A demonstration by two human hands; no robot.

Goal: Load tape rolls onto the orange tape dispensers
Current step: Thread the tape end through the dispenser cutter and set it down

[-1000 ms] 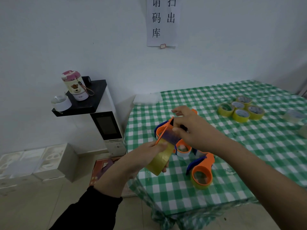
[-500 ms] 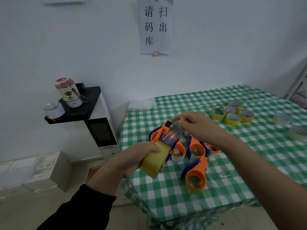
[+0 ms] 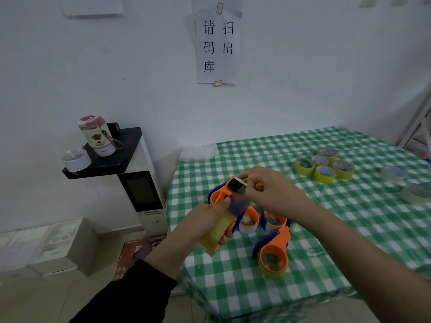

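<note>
In the head view, my left hand (image 3: pixel 205 220) is wrapped tight around the yellow tape roll (image 3: pixel 215 234) sitting in the orange dispenser (image 3: pixel 225 192), held up in the air just off the left edge of the worktop (image 3: pixel 349 229), I think so the roll stays put. My right hand (image 3: pixel 268 192) has its fingers (image 3: pixel 247 178) pinched shut by the toothed blade, most likely pulling the clear tape end up to it. The tape end is too blurry to see, my hands hide most of the dispenser, and more dispensers (image 3: pixel 274 252) wait near the front left corner, with spare rolls (image 3: pixel 323 165) toward the far right.

Stockroom: scan-out wall notice (image 3: pixel 217 45), scanner terminal (image 3: pixel 142 192).
</note>
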